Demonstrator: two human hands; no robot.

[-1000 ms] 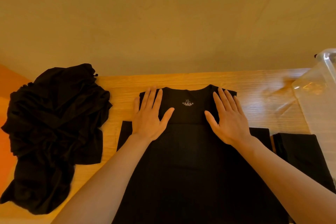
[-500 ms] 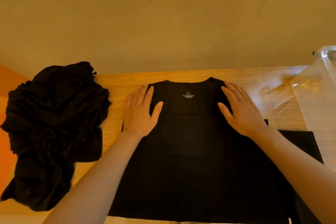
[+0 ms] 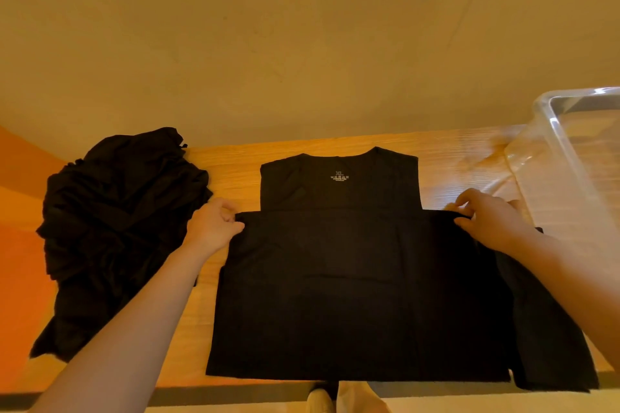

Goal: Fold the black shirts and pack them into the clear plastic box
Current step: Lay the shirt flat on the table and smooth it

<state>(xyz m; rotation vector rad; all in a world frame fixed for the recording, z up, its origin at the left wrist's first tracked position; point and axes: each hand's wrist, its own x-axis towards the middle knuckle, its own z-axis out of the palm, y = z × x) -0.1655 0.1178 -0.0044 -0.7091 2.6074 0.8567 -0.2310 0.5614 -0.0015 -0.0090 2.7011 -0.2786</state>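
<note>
Black shirt (image 3: 352, 278) lay flat at the table's (image 3: 235, 164) near edge. Left hand (image 3: 214, 225) and right hand (image 3: 486, 221) pinched its fold's outer corners. Soft, limp, light cloth; corners looked the best hold.

A black shirt (image 3: 342, 278) lies flat at the middle of the worktop (image 3: 235, 171), collar toward 12 o'clock with a pale "XL" print inside the neck, its lower part folded up so a straight edge crosses below the collar — both ends of that edge pinched. At 9 o'clock sits a crumpled heap of black shirts (image 3: 114, 231), unfolded. The clear plastic box (image 3: 570, 157) stands at 2 o'clock — open-topped, partly cut off by the frame edge.
</note>
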